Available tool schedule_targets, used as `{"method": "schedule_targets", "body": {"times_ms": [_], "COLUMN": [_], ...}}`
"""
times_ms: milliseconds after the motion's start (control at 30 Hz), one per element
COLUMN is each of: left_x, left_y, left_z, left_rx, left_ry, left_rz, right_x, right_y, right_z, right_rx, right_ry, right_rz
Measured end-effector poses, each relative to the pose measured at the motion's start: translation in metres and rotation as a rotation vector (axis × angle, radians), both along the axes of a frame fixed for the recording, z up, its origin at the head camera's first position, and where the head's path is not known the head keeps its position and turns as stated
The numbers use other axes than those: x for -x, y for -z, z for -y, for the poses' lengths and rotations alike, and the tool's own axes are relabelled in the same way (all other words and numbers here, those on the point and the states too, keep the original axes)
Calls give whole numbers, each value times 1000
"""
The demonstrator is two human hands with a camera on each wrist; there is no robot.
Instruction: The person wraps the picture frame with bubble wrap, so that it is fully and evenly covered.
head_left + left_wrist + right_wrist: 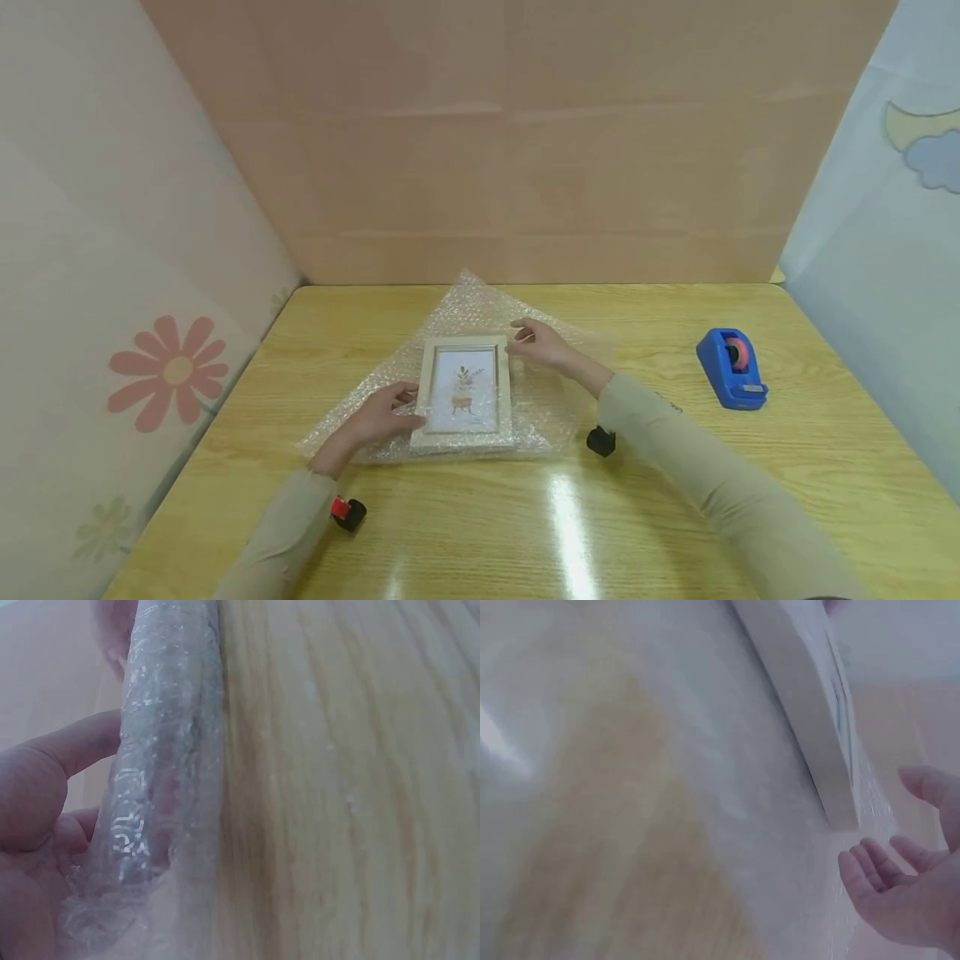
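A cream picture frame (506,400) with a small plant picture lies face up on a sheet of bubble wrap (468,304). Along its near edge, the clear bubble wrap (142,787) comes up over the side. My left hand (378,415) holds the frame's left side, thumb on its lower left border and fingers bent beside it; some of the fingers (82,825) are partly hidden behind the wrap. Beside the upper right corner is my right hand (542,343), its fingers loosely bent with nothing in them. In the right wrist view, this hand (907,881) is apart from the frame's side (810,727).
A blue tape dispenser (731,368) with a pink roll stands on the wooden table (645,517) at the right. Small black blocks hang at both wrists, one near the left (349,515) with a red piece. A brown panel (525,167) closes off the back.
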State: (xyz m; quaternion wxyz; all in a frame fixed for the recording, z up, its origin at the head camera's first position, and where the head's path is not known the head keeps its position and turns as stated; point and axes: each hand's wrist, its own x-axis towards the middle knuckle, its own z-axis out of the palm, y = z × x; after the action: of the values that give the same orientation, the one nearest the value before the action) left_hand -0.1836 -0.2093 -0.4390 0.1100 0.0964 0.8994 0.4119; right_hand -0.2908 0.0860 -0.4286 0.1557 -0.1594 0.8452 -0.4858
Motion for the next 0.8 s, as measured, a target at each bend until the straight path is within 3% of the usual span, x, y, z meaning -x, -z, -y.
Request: {"method": "schedule_targets", "body": {"times_ms": [133,367,800], "left_x": [0,1,-1], "left_y": [-1,1,-3], "left_z": [-1,0,-1], "left_rx": [-8,-6,2], "left_ry": [14,15,5], "left_rz": [-8,3,19], "right_x": [22,43,62], "right_y": [1,5,10], "right_z": [-1,-6,-2], "right_rx": [38,-7,-46], "right_ry": [28,88,68], "right_rz": [-17,-42,-8]}}
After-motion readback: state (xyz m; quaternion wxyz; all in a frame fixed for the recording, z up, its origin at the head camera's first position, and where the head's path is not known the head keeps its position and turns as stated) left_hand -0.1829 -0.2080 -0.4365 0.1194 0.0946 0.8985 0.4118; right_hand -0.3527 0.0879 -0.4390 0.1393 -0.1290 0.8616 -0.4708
